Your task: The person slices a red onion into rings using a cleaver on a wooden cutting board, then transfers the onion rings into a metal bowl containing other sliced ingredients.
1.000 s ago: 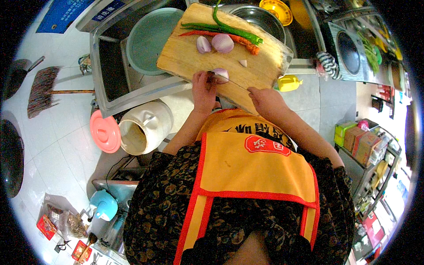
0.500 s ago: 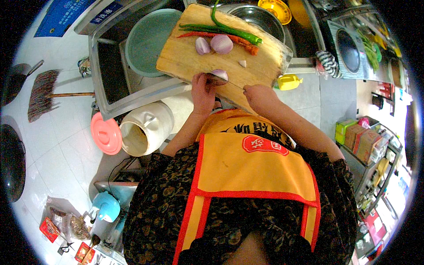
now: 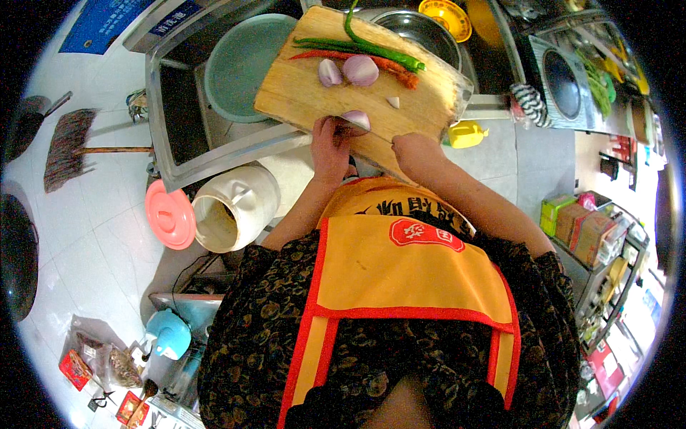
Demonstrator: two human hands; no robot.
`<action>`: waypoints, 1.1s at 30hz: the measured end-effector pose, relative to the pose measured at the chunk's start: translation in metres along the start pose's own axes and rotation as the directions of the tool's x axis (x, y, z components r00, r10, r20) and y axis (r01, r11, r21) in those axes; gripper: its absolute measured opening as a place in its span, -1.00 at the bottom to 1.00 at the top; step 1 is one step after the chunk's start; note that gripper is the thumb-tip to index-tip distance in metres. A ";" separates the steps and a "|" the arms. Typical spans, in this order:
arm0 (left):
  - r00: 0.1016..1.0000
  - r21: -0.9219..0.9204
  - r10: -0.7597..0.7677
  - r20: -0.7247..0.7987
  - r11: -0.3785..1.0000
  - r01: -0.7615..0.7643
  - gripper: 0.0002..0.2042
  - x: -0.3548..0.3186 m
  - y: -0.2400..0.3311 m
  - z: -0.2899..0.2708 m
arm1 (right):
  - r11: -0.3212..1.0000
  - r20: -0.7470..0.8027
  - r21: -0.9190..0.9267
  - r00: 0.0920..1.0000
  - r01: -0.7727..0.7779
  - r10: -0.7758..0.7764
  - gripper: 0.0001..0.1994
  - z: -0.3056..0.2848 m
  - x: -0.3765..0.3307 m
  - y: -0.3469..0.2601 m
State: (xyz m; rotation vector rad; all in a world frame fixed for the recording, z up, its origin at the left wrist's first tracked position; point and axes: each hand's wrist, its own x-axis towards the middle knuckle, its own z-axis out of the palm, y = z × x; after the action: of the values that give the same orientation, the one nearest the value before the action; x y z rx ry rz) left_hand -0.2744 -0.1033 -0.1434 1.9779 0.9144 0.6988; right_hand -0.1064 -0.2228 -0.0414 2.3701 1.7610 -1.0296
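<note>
On the wooden cutting board (image 3: 286, 93), my right hand (image 3: 418, 154) is closed around the handle of a knife (image 3: 375, 136). The blade slants left toward my left hand (image 3: 330, 150), whose fingers are bent close to it. What those fingers grip is hidden. Just beyond the blade is a purple onion piece (image 3: 356, 119). Farther up the board are a larger onion half (image 3: 360, 70), a smaller onion piece (image 3: 329, 72) and a small white piece (image 3: 394, 102). Green chili peppers (image 3: 375, 51) and red chili peppers (image 3: 382, 61) lie behind the onions.
The board rests across a metal sink (image 3: 221, 159) holding a round greenish basin (image 3: 239, 71). A steel bowl (image 3: 421, 36) and a yellow bowl (image 3: 446, 18) are behind it. A yellow bottle (image 3: 467, 134) stands right. Left are a white bucket (image 3: 246, 200) and a pink lid (image 3: 170, 214).
The view has shifted very slightly. Both hands, the knife and the vegetables keep nearly the same places on the board.
</note>
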 end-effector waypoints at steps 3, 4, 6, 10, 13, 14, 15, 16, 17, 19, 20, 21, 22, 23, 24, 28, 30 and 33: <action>1.000 0.024 0.012 -0.004 1.000 -0.012 -0.74 0.000 -0.001 -0.001 | 1.000 -0.013 -0.001 1.000 0.007 -0.007 -0.78 0.001 0.000 0.000; 0.999 -0.095 -0.046 -0.013 0.994 0.045 -0.74 0.000 -0.003 0.001 | 1.000 -0.010 -0.004 1.000 0.000 0.000 -0.78 0.002 0.000 0.000; 0.994 -0.236 -0.105 -0.012 0.967 0.099 -0.74 0.002 -0.005 0.005 | 1.000 -0.004 -0.009 1.000 -0.017 0.017 -0.77 0.002 0.000 -0.001; 1.000 -0.074 0.011 0.008 0.997 -0.010 -0.76 0.004 0.007 0.000 | 0.999 -0.026 0.039 0.999 -0.020 0.021 -0.79 0.002 0.002 -0.004; 1.000 0.026 0.011 0.029 1.000 -0.012 -0.75 0.004 0.024 -0.011 | 0.997 -0.070 0.077 0.997 -0.023 0.029 -0.81 -0.002 0.010 -0.020; 1.000 0.042 0.004 0.029 0.999 -0.005 -0.75 0.004 0.026 -0.012 | 0.996 -0.096 0.087 0.995 0.006 0.003 -0.81 -0.003 0.012 -0.024; 0.999 0.060 -0.003 0.032 0.998 0.001 -0.75 0.004 0.026 -0.012 | 0.995 -0.106 0.104 0.994 0.011 0.000 -0.81 -0.002 0.013 -0.024; 1.000 0.091 -0.001 0.019 0.996 -0.001 -0.74 0.003 0.025 -0.011 | 0.993 -0.115 0.119 0.993 0.017 -0.003 -0.81 -0.001 0.015 -0.022; 1.000 0.121 0.002 0.007 0.993 -0.002 -0.74 0.002 0.025 -0.010 | 0.990 -0.108 0.139 0.994 -0.001 0.016 -0.80 0.006 0.019 -0.016; 1.000 0.154 0.009 0.017 0.988 -0.011 -0.73 0.002 0.027 -0.011 | 0.994 -0.087 0.103 0.995 -0.045 0.054 -0.78 0.014 0.025 -0.003; 0.999 0.158 0.013 0.037 0.987 -0.019 -0.72 0.002 0.030 -0.013 | 0.997 -0.076 0.045 0.995 -0.068 0.071 -0.76 0.016 0.027 0.006; 0.998 0.167 0.012 0.056 0.986 -0.021 -0.72 0.002 0.031 -0.017 | 0.996 -0.061 -0.009 0.995 -0.085 0.084 -0.74 0.018 0.027 0.012; 0.998 0.162 0.034 0.051 0.986 -0.042 -0.72 0.001 0.024 -0.019 | 0.997 -0.104 0.057 0.992 -0.059 0.064 -0.73 0.012 0.020 0.013; 0.997 0.158 0.056 0.046 0.986 -0.062 -0.71 0.000 0.018 -0.020 | 0.992 -0.148 0.122 0.988 -0.030 0.048 -0.71 0.005 0.010 0.016; 0.996 0.152 0.078 0.046 0.985 -0.084 -0.70 -0.002 0.013 -0.021 | 0.982 -0.192 0.189 0.981 -0.003 0.039 -0.69 0.001 0.000 0.018; 0.981 0.224 0.172 0.095 0.956 -0.189 -0.71 0.004 0.024 -0.021 | 0.937 -0.238 0.348 0.964 -0.027 0.116 -0.71 -0.004 -0.019 0.035; 0.948 0.325 0.270 0.167 0.893 -0.311 -0.70 0.011 0.030 -0.021 | 0.936 -0.249 0.343 0.954 -0.076 0.169 -0.73 -0.005 -0.025 0.040; 0.942 0.378 0.281 0.183 0.865 -0.331 -0.72 0.018 0.026 -0.015 | 0.960 -0.214 0.209 0.949 -0.187 0.231 -0.75 0.004 -0.030 0.052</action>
State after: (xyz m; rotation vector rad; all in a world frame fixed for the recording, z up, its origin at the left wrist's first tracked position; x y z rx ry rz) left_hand -0.2659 -0.0922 -0.1116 2.5470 0.7145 0.5843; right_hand -0.0680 -0.2686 -0.0485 2.8286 1.4835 -0.9549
